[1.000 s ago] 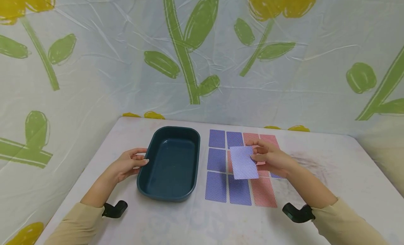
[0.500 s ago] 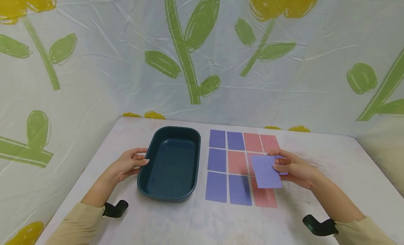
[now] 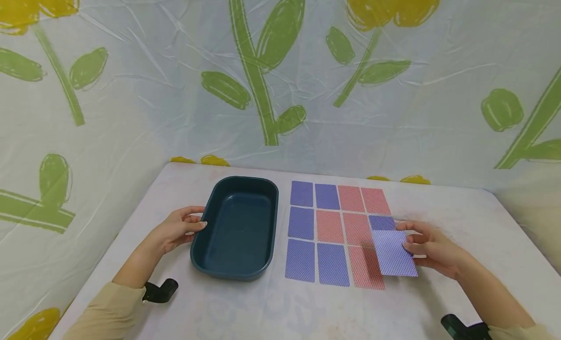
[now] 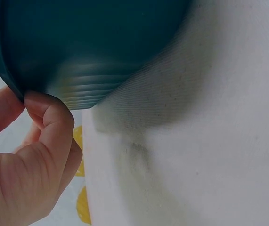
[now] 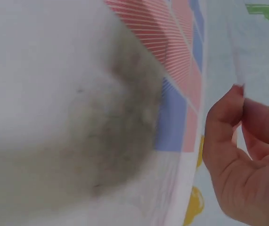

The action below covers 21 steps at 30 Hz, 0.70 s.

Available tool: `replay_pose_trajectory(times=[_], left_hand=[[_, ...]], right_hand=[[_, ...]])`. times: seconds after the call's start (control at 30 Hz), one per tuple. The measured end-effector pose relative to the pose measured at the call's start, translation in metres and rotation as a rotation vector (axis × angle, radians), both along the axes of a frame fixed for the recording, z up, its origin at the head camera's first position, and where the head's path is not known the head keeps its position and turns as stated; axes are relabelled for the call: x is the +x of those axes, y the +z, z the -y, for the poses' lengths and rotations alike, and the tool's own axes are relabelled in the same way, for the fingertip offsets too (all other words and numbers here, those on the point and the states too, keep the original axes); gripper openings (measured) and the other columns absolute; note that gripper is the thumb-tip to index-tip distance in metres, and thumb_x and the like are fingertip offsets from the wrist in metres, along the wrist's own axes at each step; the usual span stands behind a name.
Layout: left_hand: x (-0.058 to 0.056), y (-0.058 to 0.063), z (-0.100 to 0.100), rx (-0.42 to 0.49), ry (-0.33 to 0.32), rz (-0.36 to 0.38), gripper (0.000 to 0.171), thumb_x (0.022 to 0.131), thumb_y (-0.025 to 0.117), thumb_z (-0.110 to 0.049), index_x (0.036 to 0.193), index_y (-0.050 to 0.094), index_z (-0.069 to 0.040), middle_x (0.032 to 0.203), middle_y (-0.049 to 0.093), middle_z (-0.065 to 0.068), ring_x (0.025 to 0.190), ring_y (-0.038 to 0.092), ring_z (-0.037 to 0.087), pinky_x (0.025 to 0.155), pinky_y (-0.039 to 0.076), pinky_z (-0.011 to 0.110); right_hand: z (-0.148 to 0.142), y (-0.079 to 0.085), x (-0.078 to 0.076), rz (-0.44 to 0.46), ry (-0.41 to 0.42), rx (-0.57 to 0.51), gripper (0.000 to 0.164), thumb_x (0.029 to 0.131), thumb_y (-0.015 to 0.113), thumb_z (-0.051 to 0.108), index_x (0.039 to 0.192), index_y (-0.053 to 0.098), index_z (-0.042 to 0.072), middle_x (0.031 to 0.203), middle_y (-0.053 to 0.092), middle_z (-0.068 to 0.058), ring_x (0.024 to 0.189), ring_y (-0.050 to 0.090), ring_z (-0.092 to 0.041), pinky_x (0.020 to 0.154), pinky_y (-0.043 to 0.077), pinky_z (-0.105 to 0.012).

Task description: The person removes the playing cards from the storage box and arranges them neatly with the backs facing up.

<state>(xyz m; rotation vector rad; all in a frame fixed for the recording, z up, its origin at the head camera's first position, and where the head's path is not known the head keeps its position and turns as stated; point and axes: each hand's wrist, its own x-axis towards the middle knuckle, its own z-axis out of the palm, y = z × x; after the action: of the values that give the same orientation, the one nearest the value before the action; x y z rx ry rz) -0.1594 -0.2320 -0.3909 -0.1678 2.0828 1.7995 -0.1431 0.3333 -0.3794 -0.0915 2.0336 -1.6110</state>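
Note:
In the head view, my right hand [image 3: 431, 250] pinches a blue-backed playing card [image 3: 394, 255] by its right edge. The card hangs above the table at the right end of the front row, and in the right wrist view it shows only as a thin edge between thumb and finger [image 5: 226, 110]. Below and to its left, red-backed cards [image 3: 365, 268] and blue-backed cards [image 3: 300, 260] lie in neat rows. The held card partly covers one blue card [image 3: 381, 222]. My left hand [image 3: 177, 229] grips the left rim of a dark teal rectangular tub [image 3: 238, 233] with thumb and fingers.
The white table [image 3: 263, 311] reaches back to a hanging flower-patterned sheet [image 3: 307, 111]. The tub stands left of the card rows. A black wrist mount [image 3: 161, 290] sits by the left cuff, another [image 3: 464, 328] by the right.
My right hand has carried the blue-backed card rightward and toward me, from above the middle of the card rows to their right end. The left hand and the tub have stayed put.

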Motion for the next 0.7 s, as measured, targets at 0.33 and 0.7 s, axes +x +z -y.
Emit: replay_pose_trajectory(times=[0.33, 0.7], left_hand=[[-0.002, -0.001, 0.001, 0.015, -0.006, -0.012, 0.058, 0.091, 0.059, -0.008, 0.14, 0.031, 0.002, 0.095, 0.051, 0.005, 0.083, 0.055, 0.013, 0.072, 0.049, 0.027], [-0.003, 0.003, -0.002, -0.01, -0.01, -0.016, 0.057, 0.091, 0.059, -0.009, 0.14, 0.031, 0.002, 0.095, 0.05, 0.005, 0.083, 0.053, 0.013, 0.072, 0.047, 0.026]], right_hand=[[-0.009, -0.017, 0.011, 0.013, -0.114, 0.192, 0.026, 0.092, 0.048, 0.001, 0.112, 0.053, 0.017, 0.09, 0.042, -0.006, 0.081, 0.048, -0.017, 0.068, 0.045, -0.032], [0.009, -0.031, 0.018, -0.286, -0.155, 0.531, 0.035, 0.079, 0.061, -0.007, 0.11, 0.045, -0.013, 0.075, 0.047, -0.008, 0.062, 0.047, -0.017, 0.049, 0.044, -0.028]])
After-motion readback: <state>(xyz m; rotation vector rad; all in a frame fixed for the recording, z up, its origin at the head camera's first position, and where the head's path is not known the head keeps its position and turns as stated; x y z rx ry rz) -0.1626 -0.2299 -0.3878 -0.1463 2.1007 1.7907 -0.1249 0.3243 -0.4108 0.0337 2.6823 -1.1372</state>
